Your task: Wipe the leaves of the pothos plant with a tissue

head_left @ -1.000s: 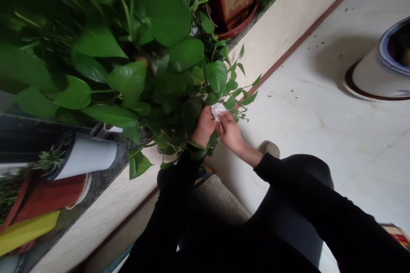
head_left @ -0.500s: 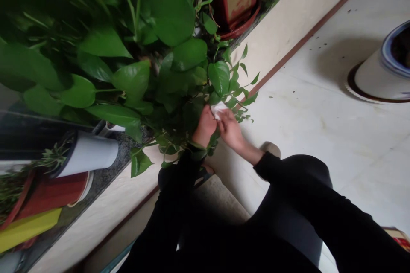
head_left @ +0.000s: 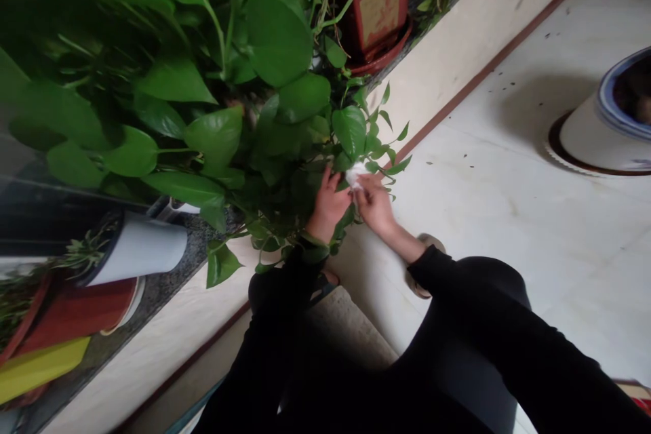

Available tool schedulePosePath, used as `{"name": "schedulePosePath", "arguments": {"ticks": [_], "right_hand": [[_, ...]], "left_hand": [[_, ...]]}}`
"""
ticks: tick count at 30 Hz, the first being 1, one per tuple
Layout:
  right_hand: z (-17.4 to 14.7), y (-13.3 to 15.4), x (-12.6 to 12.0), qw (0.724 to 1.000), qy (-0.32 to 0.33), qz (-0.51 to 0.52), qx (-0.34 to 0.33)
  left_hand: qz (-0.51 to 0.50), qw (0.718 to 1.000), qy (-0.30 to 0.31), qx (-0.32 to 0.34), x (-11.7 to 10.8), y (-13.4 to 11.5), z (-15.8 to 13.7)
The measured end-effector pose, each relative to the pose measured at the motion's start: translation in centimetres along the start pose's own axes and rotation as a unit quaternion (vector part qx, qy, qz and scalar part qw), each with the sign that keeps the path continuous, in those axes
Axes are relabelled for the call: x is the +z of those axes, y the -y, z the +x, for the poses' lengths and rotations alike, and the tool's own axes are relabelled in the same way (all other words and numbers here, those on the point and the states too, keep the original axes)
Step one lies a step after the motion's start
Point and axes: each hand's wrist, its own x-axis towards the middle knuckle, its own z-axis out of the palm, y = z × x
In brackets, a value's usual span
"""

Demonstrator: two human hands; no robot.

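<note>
A crumpled white tissue (head_left: 357, 174) is pinched in the fingers of my right hand (head_left: 377, 207), at the lower edge of a leafy green plant. Just left of it, my left hand (head_left: 328, 206) is among the leaves with its fingers apart, and its thumb side is close to the right fingertips. I cannot tell whether the two hands touch. A broad glossy leaf (head_left: 350, 132) hangs right above the tissue. Large heart-shaped leaves (head_left: 279, 37) fill the upper left, and smaller leaves trail beside my right hand.
A red square pot (head_left: 381, 10) on a saucer stands on the ledge. White (head_left: 145, 247) and red (head_left: 76, 302) pots line the ledge at left. A blue-rimmed white pot (head_left: 584, 132) stands on the pale floor (head_left: 508, 217). Beneath me is a stone-like block (head_left: 350, 325).
My left hand has opened, its fingers spreading upward. My right hand has shifted slightly right and down with the tissue. The view has moved a little.
</note>
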Motion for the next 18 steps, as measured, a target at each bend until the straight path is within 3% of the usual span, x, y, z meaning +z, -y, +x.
{"name": "schedulePosePath", "arguments": {"ticks": [5,8,12,15,18], "right_hand": [[-1.6,1.6,-0.4,0.988,0.109,0.107,0.034],[-0.5,1.8,-2.2,0.974,0.072,0.177,0.12],[1.1,1.7,-2.8,0.95,-0.004,0.246,0.191],[0.7,1.7,-2.1,0.948,0.022,0.255,0.192],[-0.2,1.7,-1.2,0.962,0.054,0.217,0.157]], "left_hand": [[-0.031,0.998,0.018,-0.049,0.5,0.1,-0.7],[-0.001,1.0,0.015,-0.023,-0.4,0.3,-1.7],[0.096,0.994,-0.04,0.021,-2.5,0.5,-3.3],[0.155,0.985,-0.051,0.064,-4.1,0.4,-4.7],[0.186,0.971,-0.084,0.126,-5.2,0.1,-5.8]]}}
